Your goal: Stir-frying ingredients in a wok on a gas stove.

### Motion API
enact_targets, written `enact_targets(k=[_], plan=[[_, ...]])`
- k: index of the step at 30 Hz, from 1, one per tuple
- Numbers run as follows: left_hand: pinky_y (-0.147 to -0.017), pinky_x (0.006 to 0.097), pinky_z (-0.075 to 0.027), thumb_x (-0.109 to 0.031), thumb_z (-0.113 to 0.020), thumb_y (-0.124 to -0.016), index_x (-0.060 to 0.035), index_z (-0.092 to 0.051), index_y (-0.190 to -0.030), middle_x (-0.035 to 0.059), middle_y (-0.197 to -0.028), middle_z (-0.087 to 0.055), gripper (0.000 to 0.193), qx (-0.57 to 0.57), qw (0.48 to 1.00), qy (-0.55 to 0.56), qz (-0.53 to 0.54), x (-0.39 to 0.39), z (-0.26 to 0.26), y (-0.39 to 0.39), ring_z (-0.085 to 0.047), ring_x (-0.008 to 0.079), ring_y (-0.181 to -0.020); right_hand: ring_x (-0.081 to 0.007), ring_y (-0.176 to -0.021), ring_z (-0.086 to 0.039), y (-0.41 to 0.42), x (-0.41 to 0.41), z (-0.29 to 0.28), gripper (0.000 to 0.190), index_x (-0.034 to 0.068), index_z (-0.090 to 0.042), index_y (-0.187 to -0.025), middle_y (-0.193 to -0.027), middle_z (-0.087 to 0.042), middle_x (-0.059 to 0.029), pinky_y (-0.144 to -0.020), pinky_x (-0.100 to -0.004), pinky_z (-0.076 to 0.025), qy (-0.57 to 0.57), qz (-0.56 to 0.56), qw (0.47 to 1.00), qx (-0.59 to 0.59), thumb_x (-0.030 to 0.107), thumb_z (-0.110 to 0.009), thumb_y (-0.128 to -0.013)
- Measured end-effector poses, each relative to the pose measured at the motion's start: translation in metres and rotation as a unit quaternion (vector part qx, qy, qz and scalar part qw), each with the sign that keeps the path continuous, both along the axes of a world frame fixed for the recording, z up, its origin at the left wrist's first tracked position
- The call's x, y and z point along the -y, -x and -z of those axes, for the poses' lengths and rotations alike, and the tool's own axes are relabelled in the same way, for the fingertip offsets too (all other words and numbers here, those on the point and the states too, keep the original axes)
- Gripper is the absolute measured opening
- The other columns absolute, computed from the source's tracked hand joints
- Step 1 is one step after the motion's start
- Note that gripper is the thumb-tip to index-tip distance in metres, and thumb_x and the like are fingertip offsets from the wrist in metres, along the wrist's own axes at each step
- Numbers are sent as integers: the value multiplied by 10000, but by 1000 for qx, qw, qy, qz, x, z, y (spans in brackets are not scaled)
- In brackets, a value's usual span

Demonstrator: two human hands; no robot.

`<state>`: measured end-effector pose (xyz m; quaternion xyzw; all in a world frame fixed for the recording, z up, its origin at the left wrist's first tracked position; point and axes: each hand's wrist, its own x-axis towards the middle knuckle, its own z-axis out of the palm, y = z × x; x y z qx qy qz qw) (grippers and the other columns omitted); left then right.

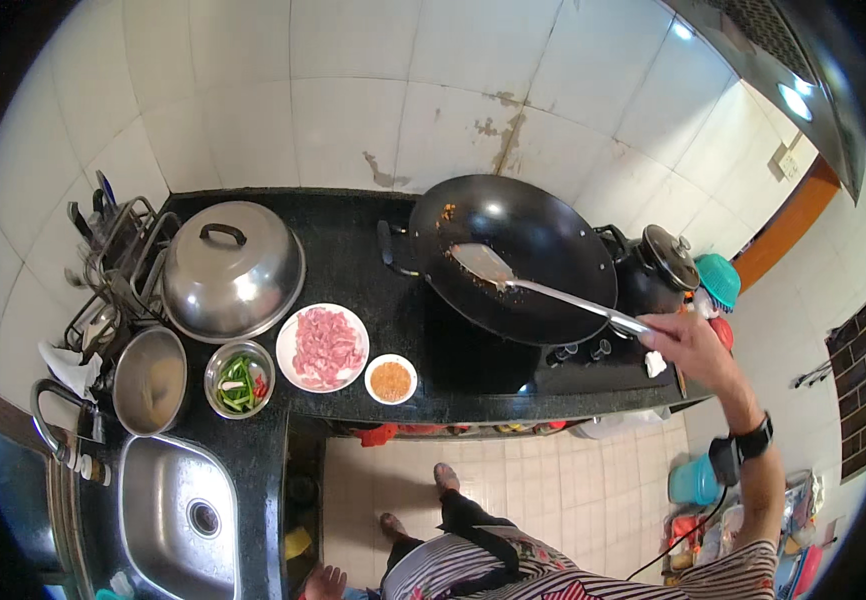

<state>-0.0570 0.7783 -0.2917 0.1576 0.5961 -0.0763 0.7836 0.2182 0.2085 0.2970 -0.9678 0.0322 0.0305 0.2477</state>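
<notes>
My right hand grips the end of the handle of a metal wok spatula. The spatula's flat blade lies against the inner left side of a large black wok, among browned bits. The wok sits tilted over the dark cooktop. At the bottom edge, my left hand hangs beside my body, fingers slightly apart and holding nothing. Left of the wok, a white plate holds sliced raw meat. A small white bowl next to it contains minced garlic or a similar chopped seasoning.
A domed steel lid stands by a wire rack. Cut green and red peppers fill a steel bowl near a larger steel basin. A sink is at lower left. Right of the wok is a black lidded pot.
</notes>
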Motion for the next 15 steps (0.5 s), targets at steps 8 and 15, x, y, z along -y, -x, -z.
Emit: enact_targets(k=[8, 15], plan=[[-1044, 547, -378, -265, -486, -957, -52, -550, -1172, 156, -1188, -533, 309, 24, 999, -35, -25, 64, -34, -13, -484, 315, -1153, -111, -600, -581, -89, 93, -35, 247, 69, -723, -1021, -680, -670, -54, -567, -277, -465, 150, -44, 977, -143, 186, -688, -808], [-999, 574, -398, -267, -516, -939, -83, -557, -1143, 127, -1163, -534, 277, 48, 997, -48, -43, 109, -57, -17, -490, 359, -1120, -166, -682, -642, -183, 121, 57, 294, 78, -712, -1039, -779, -691, -156, -658, -315, -496, 35, -217, 976, 8, 215, -707, -779]])
